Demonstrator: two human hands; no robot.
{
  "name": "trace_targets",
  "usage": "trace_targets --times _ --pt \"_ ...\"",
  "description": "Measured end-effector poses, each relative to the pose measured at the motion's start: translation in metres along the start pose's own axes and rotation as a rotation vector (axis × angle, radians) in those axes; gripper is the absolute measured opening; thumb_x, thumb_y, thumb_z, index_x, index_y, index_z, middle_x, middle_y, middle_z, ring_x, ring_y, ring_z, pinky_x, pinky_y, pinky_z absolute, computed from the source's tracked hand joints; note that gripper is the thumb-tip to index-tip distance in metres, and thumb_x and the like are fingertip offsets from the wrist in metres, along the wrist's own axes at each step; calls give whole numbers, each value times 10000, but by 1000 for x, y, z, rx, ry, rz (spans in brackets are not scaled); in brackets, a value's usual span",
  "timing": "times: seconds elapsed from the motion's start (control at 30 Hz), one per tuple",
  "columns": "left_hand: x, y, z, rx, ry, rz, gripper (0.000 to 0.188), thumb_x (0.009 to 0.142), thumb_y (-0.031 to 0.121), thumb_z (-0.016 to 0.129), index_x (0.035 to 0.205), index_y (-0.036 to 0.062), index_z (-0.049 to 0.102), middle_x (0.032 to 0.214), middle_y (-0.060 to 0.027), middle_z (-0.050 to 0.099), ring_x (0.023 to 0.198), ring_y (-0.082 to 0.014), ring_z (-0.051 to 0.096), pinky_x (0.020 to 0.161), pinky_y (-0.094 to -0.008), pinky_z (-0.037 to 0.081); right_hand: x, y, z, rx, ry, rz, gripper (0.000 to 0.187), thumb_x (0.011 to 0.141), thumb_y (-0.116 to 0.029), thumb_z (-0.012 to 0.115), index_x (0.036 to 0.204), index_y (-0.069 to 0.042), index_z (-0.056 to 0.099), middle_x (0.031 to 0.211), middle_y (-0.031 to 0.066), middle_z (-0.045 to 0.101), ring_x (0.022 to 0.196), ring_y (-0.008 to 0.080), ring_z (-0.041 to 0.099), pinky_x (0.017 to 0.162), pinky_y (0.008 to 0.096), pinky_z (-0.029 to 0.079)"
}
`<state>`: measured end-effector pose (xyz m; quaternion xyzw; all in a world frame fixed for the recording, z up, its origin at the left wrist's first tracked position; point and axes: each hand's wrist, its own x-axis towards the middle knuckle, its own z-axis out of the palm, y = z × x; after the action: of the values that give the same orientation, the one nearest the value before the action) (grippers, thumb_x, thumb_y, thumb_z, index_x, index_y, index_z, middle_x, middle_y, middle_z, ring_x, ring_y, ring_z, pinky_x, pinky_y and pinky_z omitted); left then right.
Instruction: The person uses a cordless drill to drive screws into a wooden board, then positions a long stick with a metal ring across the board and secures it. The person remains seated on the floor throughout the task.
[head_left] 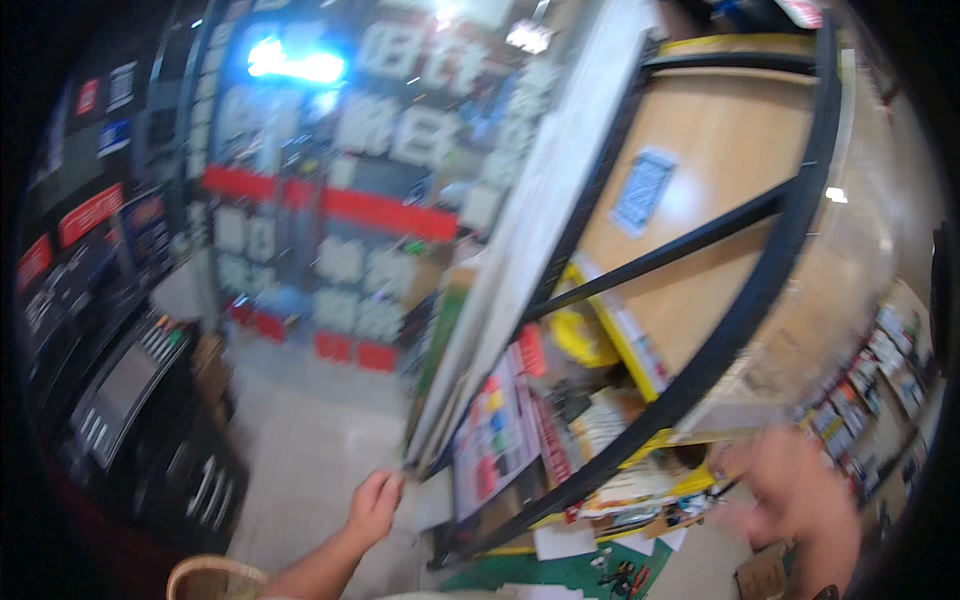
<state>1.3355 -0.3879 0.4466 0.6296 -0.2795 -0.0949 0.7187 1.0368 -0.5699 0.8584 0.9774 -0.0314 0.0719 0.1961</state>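
My left hand (374, 510) is at the lower middle, its fingers curled closed. It is beside the lower end of a long white panel edge (510, 270); what the fingers hold, if anything, is hidden. My right hand (775, 485) is smeared by motion at the lower right, below a sheet of clear plastic (790, 370), and its fingers cannot be read. Between the hands rises a large black frame (690, 385) with a slanting crossbar. Behind the bars is a light wooden board (700, 290) bearing a printed white label (643, 192).
Below the board are yellow-edged compartments with packets and papers (625, 450). Pliers (638, 578) lie on a green mat (580, 568). A glass door (330, 205) with a red band stands ahead, black machines (130, 390) at left, a wooden basket (205, 570) at lower left, stocked shelves (860, 400) at right.
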Motion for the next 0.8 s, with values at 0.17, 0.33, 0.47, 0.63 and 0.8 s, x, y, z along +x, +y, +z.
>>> trace_targets --times 0.17,0.33,0.47,0.63,0.8 --pt "12 28 1 -24 -7 30 212 1000 203 500 1029 11 584 757 3 558 669 -80 492 625 -249 438 -7 -51 113 671 -51 -305 385 804 -156 710 1158 -29 630 1044 145 662 850 310 640 746 374 523" --pt "49 10 -18 -69 -27 31 219 1005 211 482 1027 16 581 753 -4 545 657 -78 477 603 -245 426 17 -91 190 1189 113 6 440 770 -60 749 1188 -12 617 1116 153 664 953 297 663 841 394 528" --pt "93 -36 -69 -207 -7 -77 250 1005 274 470 996 48 578 722 -5 513 611 -89 451 556 -251 405 76 -139 228 1474 24 302 360 842 -38 698 1194 -18 627 1118 112 683 977 234 667 878 357 521" --pt "190 -87 -147 -206 60 -164 341 998 380 434 907 72 549 676 13 460 601 -125 434 545 -282 384 180 -175 262 1387 -31 537 322 925 -155 641 1214 -19 599 922 106 696 831 148 666 756 292 536" --pt "256 -104 -182 -153 207 59 317 973 259 525 788 4 555 664 -54 521 600 -161 480 546 -305 407 245 -173 262 1170 139 427 362 934 -226 622 1192 25 584 938 134 659 822 191 641 714 320 516"
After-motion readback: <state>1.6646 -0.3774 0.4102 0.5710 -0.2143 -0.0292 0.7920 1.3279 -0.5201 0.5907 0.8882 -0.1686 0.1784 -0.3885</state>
